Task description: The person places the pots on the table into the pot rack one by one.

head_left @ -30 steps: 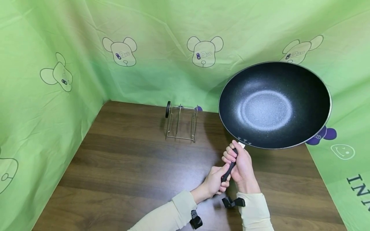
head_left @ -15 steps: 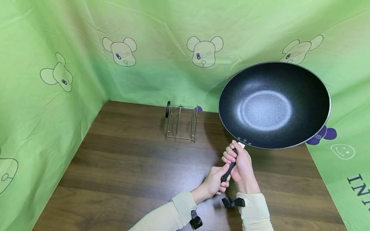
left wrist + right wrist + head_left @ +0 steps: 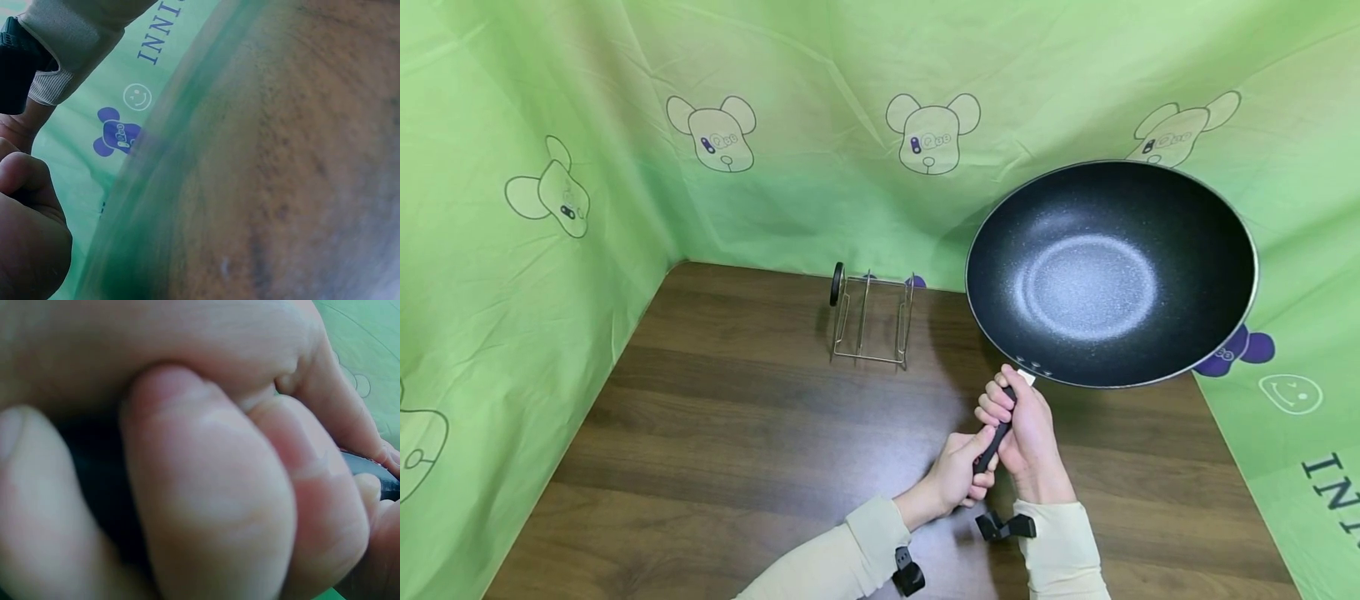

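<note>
The fingers (image 3: pixel 995 406) of the right hand (image 3: pixel 1030 421) are curled firmly round the upper part of a black handle (image 3: pixel 992 450), close to where it meets the pan (image 3: pixel 1090 283). Just below, the left hand (image 3: pixel 953 471) grips the lower part of the same handle, its thumb lying along it. The close right wrist view shows bent fingers packed together, with something dark between them. A small white piece (image 3: pixel 1027 377) shows where handle and pan join. The pan, wide and deep, with a dark speckled inside and a paler round bottom, is held up over the right back part of the tabletop (image 3: pixel 715 417), its inside facing the head camera. Both arms wear pale sleeves (image 3: pixel 1060 542), with a small black device (image 3: pixel 908 572) at each wrist. Well to the left of the hands and apart from the pan, a wire rack (image 3: pixel 867 359) stands near the back of the brown wooden tabletop, a black disc (image 3: pixel 836 285) at its back left corner. Behind and at both sides hangs a green curtain (image 3: pixel 805 200) printed with cartoon bear heads (image 3: pixel 929 137), partly covered by the pan on the right
</note>
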`<state>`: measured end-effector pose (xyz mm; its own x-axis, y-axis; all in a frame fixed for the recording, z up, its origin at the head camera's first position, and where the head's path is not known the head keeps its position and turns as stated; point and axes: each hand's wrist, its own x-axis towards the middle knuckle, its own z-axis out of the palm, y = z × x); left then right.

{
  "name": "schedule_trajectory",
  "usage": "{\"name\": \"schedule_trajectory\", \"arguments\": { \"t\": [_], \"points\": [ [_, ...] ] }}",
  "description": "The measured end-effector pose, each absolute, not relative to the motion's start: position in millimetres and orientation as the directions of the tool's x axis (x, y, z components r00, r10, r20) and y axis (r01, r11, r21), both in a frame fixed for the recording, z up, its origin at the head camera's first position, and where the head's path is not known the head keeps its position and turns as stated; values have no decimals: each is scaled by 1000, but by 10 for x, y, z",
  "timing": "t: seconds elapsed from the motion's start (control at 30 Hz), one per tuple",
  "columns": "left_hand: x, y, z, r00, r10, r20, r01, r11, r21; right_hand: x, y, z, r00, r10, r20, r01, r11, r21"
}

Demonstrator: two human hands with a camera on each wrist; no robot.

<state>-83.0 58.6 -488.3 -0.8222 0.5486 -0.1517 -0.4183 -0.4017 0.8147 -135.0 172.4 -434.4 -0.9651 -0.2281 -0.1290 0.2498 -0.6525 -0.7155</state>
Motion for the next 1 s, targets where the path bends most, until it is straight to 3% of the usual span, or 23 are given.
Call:
{"name": "schedule_trajectory", "arguments": {
  "t": [1.0],
  "points": [
    [-814,582,-4874,-829,535,-164,-414,-388,824,-1339,1706,-4331,-966,-219,-139,250,-640,-727]
  ]
}}
